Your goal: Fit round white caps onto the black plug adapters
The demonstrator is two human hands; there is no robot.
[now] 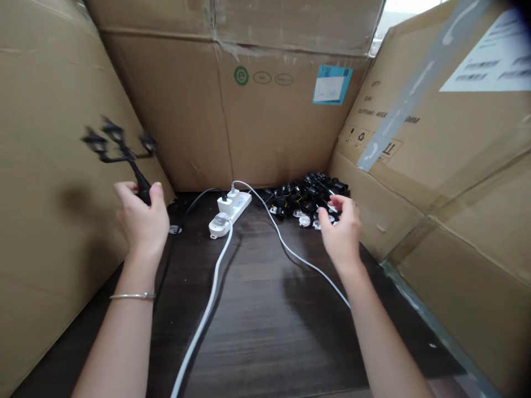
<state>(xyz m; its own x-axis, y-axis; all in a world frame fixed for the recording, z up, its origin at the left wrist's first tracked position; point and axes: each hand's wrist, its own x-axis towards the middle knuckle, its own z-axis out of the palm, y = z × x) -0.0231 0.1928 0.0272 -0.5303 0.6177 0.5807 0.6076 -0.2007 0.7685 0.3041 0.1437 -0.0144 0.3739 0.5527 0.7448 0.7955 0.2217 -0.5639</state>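
Cardboard [274, 132] borders your tabletop [257, 331]; your left hand [143, 224] clasps a lamp post [133, 166]; your right hand [342, 235], fingers parted, seemingly reaches toward black parts [313, 189], needing a pinch.

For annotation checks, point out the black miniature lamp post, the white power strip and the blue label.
Black miniature lamp post [138, 172]: head view, its pole.
White power strip [240, 206]: head view, its bare top.
Blue label [329, 88]: head view, its white middle.
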